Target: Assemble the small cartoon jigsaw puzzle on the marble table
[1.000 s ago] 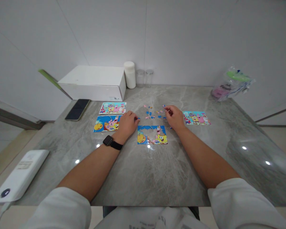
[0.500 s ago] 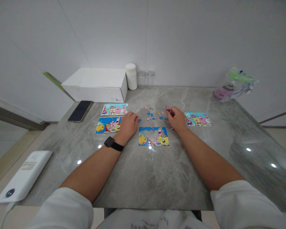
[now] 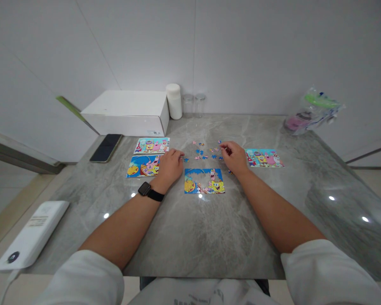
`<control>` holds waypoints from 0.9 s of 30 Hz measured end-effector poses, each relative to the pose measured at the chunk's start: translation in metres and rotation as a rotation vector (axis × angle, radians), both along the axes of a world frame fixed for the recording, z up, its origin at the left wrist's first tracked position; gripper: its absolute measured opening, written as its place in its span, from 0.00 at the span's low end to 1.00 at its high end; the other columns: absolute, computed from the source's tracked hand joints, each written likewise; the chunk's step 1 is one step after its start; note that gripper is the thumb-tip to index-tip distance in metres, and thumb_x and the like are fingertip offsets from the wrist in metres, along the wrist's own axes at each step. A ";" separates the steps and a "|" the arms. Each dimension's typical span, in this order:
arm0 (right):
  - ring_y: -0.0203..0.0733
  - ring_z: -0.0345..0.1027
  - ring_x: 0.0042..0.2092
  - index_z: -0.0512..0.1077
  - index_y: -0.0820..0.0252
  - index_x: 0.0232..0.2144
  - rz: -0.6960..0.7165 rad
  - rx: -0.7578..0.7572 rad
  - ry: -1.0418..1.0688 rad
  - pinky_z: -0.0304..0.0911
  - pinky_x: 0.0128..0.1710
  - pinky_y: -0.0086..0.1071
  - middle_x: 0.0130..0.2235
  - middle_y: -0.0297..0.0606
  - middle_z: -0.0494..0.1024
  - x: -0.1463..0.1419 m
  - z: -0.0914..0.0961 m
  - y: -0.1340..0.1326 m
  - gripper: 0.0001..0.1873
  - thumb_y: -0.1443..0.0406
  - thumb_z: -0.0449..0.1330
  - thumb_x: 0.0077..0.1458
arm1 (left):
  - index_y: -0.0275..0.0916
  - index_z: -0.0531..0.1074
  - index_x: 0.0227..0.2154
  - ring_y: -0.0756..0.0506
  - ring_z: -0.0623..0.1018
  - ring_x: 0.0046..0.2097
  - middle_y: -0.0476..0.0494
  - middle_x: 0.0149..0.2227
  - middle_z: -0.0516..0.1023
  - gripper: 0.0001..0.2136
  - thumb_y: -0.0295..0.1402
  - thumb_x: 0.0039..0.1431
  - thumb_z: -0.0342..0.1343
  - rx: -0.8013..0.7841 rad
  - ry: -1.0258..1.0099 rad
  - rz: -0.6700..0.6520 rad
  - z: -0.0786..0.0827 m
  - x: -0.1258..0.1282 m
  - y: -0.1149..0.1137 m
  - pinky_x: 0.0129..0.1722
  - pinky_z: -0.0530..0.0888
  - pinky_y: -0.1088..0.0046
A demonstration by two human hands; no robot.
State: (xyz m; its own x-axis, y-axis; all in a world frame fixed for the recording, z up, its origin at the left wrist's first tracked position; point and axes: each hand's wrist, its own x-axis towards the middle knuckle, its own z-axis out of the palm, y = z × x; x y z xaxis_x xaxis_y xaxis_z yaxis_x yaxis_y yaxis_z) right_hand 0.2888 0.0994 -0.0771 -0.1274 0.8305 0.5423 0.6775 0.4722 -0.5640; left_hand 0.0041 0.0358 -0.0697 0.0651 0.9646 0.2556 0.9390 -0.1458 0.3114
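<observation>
A jigsaw puzzle (image 3: 219,187) with a gap in its middle lies between my forearms. Several loose puzzle pieces (image 3: 202,152) are scattered beyond it. My left hand (image 3: 172,164) rests with bent fingers held together, over the right edge of a blue picture card (image 3: 139,166). A blue puzzle piece (image 3: 186,160) lies just right of its fingertips; whatever those fingers may hold is hidden. My right hand (image 3: 233,156) is closed in a pinch at the right side of the loose pieces. What sits between its fingertips is too small to make out.
A second picture card (image 3: 151,145) lies behind the blue one, and another puzzle picture (image 3: 264,158) is right of my right hand. Around them are a phone (image 3: 106,148), white box (image 3: 127,123), white bottle (image 3: 174,103), glass jars (image 3: 199,106), plastic bag (image 3: 314,112) and corded white device (image 3: 34,233).
Both hands stay almost where they were. The whole view has shifted very slightly, and no puzzle piece has visibly moved.
</observation>
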 end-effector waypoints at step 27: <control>0.45 0.73 0.36 0.79 0.55 0.39 0.047 -0.027 0.009 0.71 0.43 0.40 0.40 0.40 0.83 -0.001 -0.005 0.002 0.09 0.64 0.58 0.60 | 0.41 0.79 0.42 0.36 0.78 0.52 0.39 0.48 0.80 0.06 0.33 0.65 0.59 -0.044 -0.025 -0.055 0.005 0.004 -0.001 0.53 0.74 0.55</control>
State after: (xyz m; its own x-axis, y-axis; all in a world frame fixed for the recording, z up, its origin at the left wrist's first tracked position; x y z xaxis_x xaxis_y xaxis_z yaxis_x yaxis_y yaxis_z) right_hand 0.2878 0.1012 -0.0819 -0.1620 0.8379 0.5212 0.6500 0.4880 -0.5825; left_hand 0.0076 0.0344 -0.0648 0.1124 0.9700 0.2157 0.9217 -0.1829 0.3421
